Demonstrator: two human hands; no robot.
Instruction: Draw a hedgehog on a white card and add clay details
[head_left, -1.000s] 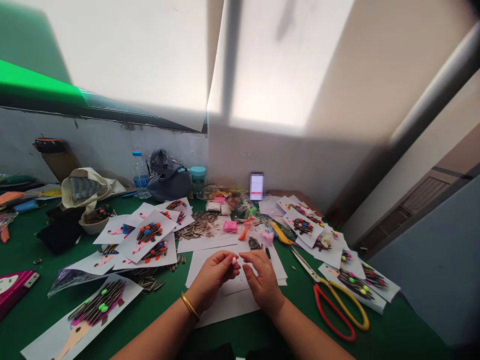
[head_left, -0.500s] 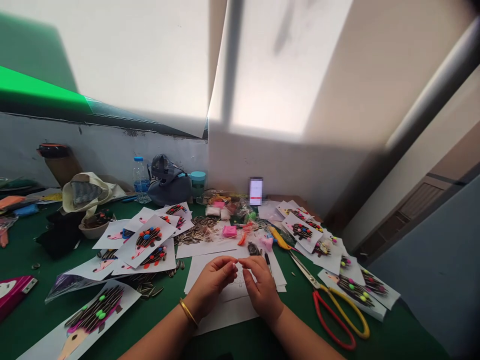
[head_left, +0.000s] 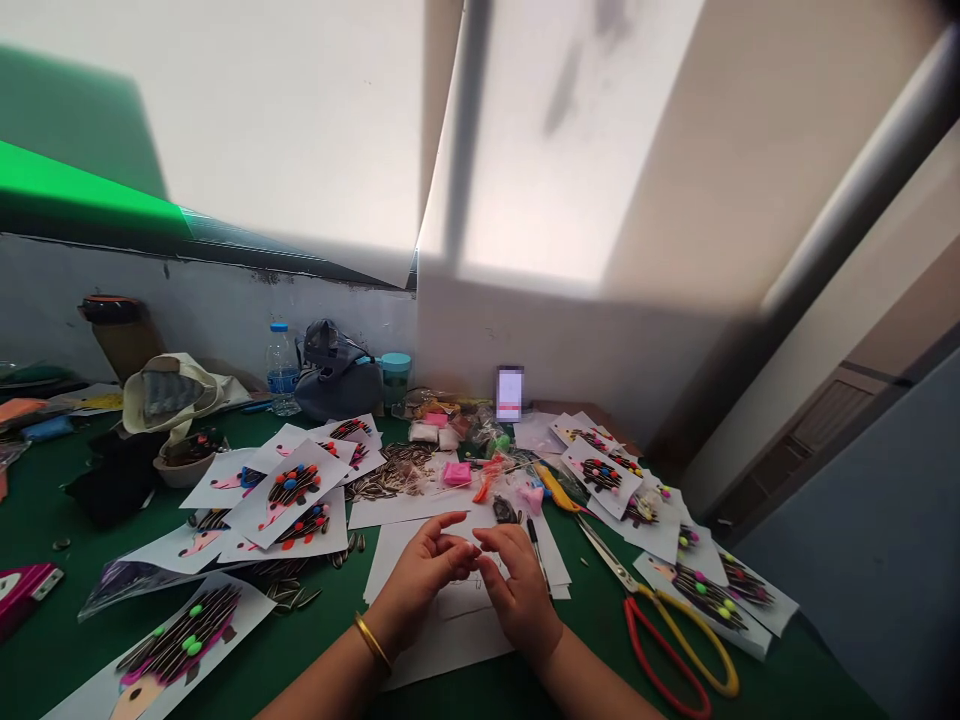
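My left hand, with a gold bangle at the wrist, is over the white paper sheets. Its thumb and lower fingers press together, while the index finger stretches out above. Anything between them is too small to make out. Facing it, my right hand holds its thumb and index finger curved and apart, the tips almost touching the left thumb. Line drawing shows on the paper beneath. Just beyond the hands lie a black pen, a dark wrapped lump and pink clay.
Large scissors with red and yellow handles lie right. Hedgehog pictures of sunflower seeds and coloured balls are stacked left and right. Loose seeds lie behind the paper. A phone leans on the wall; a bottle stands back left.
My fingers have shifted: the left index finger has lifted away from the thumb, and the right fingertips have moved slightly lower. The view has tilted a little; the table items stay put.
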